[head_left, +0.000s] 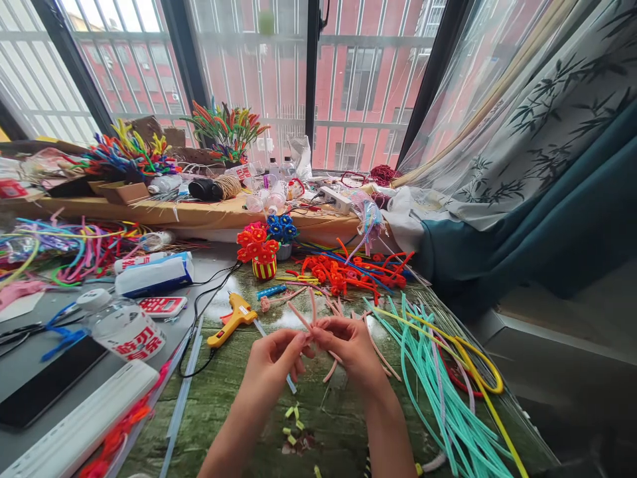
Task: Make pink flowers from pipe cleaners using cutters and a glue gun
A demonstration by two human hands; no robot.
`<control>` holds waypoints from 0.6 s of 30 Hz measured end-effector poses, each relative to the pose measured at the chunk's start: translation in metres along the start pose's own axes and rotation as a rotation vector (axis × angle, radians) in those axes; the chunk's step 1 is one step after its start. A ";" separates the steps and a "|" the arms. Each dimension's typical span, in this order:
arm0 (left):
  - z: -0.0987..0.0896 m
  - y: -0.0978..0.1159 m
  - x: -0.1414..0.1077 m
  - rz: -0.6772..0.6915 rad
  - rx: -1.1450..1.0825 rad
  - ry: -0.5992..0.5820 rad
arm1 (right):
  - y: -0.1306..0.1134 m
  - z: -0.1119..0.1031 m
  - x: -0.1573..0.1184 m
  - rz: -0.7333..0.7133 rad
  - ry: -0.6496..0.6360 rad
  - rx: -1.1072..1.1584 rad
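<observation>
Both hands meet over the green tabletop, around pale pink pipe cleaners (313, 305) whose two ends stick up in a V. My left hand (281, 358) pinches them from the left, thumb and fingertips pressed together. My right hand (346, 338) pinches them from the right, its fingers touching those of the left. The part between the fingertips is hidden. More loose pink pipe cleaners (379, 348) lie behind and beside my right hand. A yellow glue gun (233, 321) rests left of my left hand, with a clear glue stick (291, 384) partly under that hand.
Turquoise pipe cleaners (428, 372) spread at the right. Red pieces (338, 272) and small flower pots (264, 267) stand farther back. Yellow-green scraps (293, 425) lie in front. At the left are a bottle (122, 325), a phone (52, 378), a white bar (84, 425) and a black cable.
</observation>
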State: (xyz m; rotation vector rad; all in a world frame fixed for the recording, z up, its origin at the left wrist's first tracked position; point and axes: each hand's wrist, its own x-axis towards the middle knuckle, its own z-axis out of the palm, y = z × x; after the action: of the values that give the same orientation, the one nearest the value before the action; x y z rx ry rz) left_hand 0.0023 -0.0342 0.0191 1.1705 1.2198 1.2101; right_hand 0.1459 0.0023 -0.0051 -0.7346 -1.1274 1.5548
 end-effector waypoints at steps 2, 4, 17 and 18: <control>-0.006 0.001 0.003 -0.018 0.062 -0.081 | -0.001 0.000 0.000 -0.014 -0.016 -0.026; -0.010 0.001 0.003 -0.047 0.099 -0.117 | 0.000 0.000 0.000 -0.027 -0.029 -0.043; -0.006 -0.006 -0.002 0.036 0.076 0.014 | 0.002 0.000 0.000 -0.012 -0.019 -0.049; -0.007 -0.006 -0.002 0.034 0.067 0.016 | 0.002 0.001 0.000 -0.013 -0.013 -0.051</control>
State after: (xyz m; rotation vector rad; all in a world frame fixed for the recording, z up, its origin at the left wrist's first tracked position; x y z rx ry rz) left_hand -0.0048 -0.0366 0.0135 1.2374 1.2648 1.2144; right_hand 0.1446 0.0017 -0.0064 -0.7509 -1.1831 1.5264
